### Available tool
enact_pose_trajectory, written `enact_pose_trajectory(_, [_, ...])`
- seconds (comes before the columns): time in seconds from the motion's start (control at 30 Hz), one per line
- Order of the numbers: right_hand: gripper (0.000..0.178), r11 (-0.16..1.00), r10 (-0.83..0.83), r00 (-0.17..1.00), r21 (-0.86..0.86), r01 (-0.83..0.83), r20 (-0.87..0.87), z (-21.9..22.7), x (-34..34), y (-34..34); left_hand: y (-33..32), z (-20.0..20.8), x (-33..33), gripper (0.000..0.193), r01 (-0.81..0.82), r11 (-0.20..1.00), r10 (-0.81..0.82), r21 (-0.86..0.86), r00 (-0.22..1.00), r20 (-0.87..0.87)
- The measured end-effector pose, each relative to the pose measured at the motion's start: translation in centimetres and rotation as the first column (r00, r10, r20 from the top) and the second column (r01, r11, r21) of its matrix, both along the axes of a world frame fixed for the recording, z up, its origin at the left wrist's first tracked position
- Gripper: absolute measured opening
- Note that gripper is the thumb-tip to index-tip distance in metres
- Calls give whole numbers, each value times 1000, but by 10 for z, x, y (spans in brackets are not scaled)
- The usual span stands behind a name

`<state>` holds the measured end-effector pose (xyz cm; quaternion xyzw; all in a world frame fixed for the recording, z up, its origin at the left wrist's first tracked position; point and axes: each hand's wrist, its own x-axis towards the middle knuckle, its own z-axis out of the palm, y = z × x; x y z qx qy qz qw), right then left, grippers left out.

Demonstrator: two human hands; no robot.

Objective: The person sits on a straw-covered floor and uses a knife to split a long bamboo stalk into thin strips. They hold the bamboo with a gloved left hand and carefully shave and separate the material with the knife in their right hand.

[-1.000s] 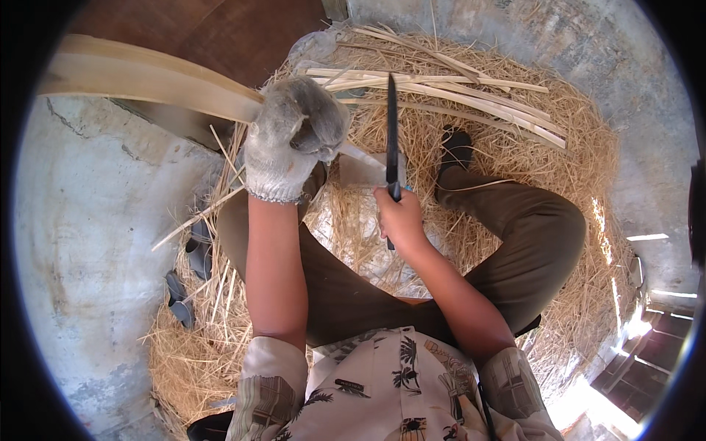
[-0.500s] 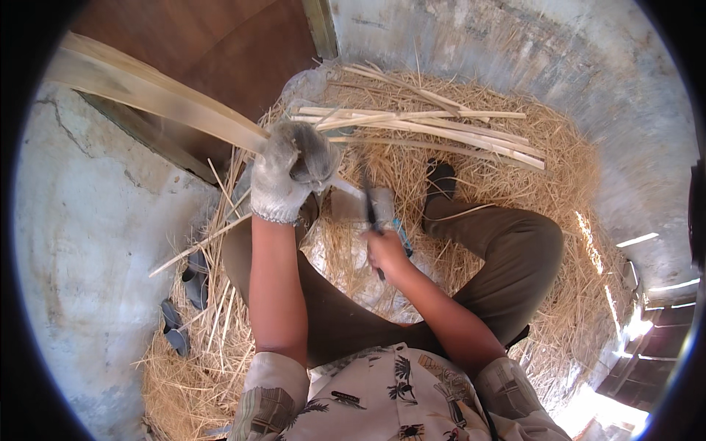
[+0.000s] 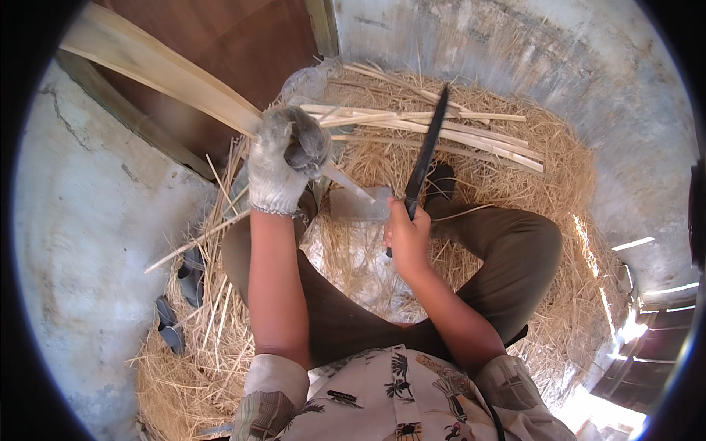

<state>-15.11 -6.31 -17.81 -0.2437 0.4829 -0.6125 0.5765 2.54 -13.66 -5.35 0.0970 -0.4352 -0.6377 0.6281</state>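
My left hand (image 3: 283, 158), in a pale knit work glove with a grey palm, is closed around a long, pale bamboo strip (image 3: 158, 66). The strip runs up to the far left, and its short end pokes out below the glove over a grey block (image 3: 360, 203). My bare right hand (image 3: 408, 231) is wrapped round the handle of a long black knife (image 3: 428, 151). The blade points up and away, slightly right, apart from the strip.
A bundle of split bamboo strips (image 3: 471, 136) lies on a thick heap of shavings (image 3: 544, 154) beyond my legs. Dark sandals (image 3: 169, 327) rest at the left by a worn wall (image 3: 88, 242). A brown door (image 3: 220, 44) stands at the far left, a curved wall at the right.
The knife has swung up and right from beside the strip's near end. My right hand has moved slightly right and up. The strip's far part has shifted a little.
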Motion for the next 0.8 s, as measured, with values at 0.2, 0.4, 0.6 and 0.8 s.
enact_pose_trajectory(0.2, [31,819,402,902,378,-432,159,-13,19,9,1,16,-18,51,-173,984,169,46,982,88])
enact_pose_trajectory(0.4, [34,998,6,991,-60,3,134,33,11,-9,-18,16,-25,36,-230,967,220,105,970,102])
enact_pose_trajectory(0.6, [33,867,346,938,391,-310,-24,-27,24,9,-27,15,-36,36,-67,997,60,42,987,152])
enact_pose_trajectory(0.8, [30,993,108,984,25,-112,141,23,19,-4,-24,12,-29,44,-190,977,176,99,975,139])
